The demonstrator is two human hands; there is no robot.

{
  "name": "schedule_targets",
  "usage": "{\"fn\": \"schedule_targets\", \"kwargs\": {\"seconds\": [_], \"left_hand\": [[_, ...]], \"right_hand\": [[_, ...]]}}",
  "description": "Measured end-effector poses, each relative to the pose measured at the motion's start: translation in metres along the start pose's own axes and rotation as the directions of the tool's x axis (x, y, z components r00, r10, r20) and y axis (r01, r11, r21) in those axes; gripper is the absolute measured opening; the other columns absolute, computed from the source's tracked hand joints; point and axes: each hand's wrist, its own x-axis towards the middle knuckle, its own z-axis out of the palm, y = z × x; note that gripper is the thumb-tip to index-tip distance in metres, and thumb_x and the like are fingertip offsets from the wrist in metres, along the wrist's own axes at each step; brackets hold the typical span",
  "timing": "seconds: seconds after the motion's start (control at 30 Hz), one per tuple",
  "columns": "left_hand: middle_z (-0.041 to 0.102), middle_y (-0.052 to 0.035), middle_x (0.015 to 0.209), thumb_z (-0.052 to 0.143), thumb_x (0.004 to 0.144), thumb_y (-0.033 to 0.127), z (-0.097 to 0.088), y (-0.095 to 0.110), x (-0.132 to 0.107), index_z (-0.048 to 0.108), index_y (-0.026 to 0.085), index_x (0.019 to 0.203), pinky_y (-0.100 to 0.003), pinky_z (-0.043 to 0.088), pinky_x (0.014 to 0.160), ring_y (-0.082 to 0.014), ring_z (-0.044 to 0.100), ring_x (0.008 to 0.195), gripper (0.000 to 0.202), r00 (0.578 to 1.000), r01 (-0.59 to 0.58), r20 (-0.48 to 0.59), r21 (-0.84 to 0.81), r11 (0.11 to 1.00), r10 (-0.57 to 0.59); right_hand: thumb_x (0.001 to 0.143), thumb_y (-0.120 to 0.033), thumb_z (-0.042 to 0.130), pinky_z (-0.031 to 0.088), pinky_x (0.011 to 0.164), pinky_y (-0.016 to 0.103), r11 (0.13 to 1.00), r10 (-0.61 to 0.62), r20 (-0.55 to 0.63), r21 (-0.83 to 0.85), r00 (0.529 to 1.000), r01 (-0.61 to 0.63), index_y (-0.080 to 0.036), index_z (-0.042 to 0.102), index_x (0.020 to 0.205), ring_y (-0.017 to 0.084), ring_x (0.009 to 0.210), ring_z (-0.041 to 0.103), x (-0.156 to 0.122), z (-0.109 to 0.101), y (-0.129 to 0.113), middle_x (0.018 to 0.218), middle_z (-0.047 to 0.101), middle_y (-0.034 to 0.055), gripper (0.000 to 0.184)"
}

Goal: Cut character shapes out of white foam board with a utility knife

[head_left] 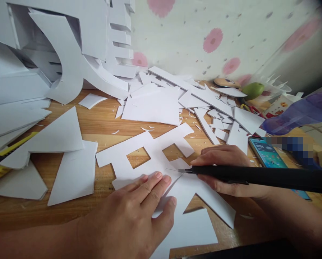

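Observation:
My left hand (135, 212) lies flat, fingers stretched out, pressing down on a white foam-board cutout (155, 153) with two square holes that lies on the wooden table (101, 122). My right hand (228, 169) is closed around a long black craft knife (258, 175). The knife's blade tip touches the board just right of my left fingertips. The right hand rests on the board's lower right leg.
White board offcuts (69, 172) are scattered left and behind, with a tall stack (55, 46) at the back left. A yellow utility knife (4, 158) lies at the left edge. A phone (268, 156), a purple bag (301, 113) and a green fruit (252, 90) sit right.

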Motion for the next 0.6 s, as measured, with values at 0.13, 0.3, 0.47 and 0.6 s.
{"fn": "schedule_targets", "kwargs": {"seconds": [0.13,0.3,0.47,0.6], "left_hand": [[0.052,-0.0198,0.138,0.059,0.086,0.033,0.002,-0.001,-0.003,0.056,0.016,0.125,-0.04,0.043,0.1,-0.0351,0.056,0.123,0.042,0.999,-0.021,0.033,-0.019,1.0,0.021],[0.042,-0.0235,0.146,0.066,0.076,0.053,0.002,0.002,-0.007,0.051,0.014,0.133,-0.046,0.041,0.104,-0.0397,0.046,0.131,0.07,0.996,-0.005,0.089,-0.079,0.997,0.012],[0.039,-0.027,0.145,0.082,0.056,0.061,-0.003,0.0,0.001,0.053,0.013,0.134,-0.05,0.047,0.101,-0.043,0.044,0.132,0.096,0.954,-0.045,0.293,-0.044,0.998,0.056],[0.032,-0.0289,0.148,0.07,0.056,0.078,-0.012,-0.009,0.007,0.047,0.013,0.14,-0.054,0.04,0.107,-0.0433,0.035,0.137,0.109,0.904,0.002,0.428,-0.062,0.998,0.025]], "right_hand": [[0.082,-0.018,0.065,0.052,0.063,0.027,0.994,0.101,-0.019,-0.047,0.995,-0.102,-0.021,0.068,0.096,0.017,0.068,0.069,-0.007,-0.001,-0.002,0.081,0.074,0.0034,0.015],[0.079,-0.021,0.072,0.054,0.065,0.024,0.969,0.247,-0.068,-0.006,0.967,-0.248,-0.026,0.072,0.098,0.015,0.072,0.07,-0.015,0.003,-0.005,0.085,0.075,0.0002,0.02],[0.073,-0.025,0.076,0.052,0.053,0.025,0.913,0.36,-0.488,0.36,0.795,-0.192,-0.027,0.074,0.09,0.015,0.061,0.065,-0.009,-0.001,-0.009,0.077,0.071,-0.0004,0.017],[0.071,-0.029,0.074,0.039,0.038,0.024,0.799,0.53,-0.542,0.577,0.652,-0.17,-0.022,0.072,0.089,0.011,0.042,0.049,-0.02,-0.017,0.003,0.055,0.055,-0.0043,0.019]]}}
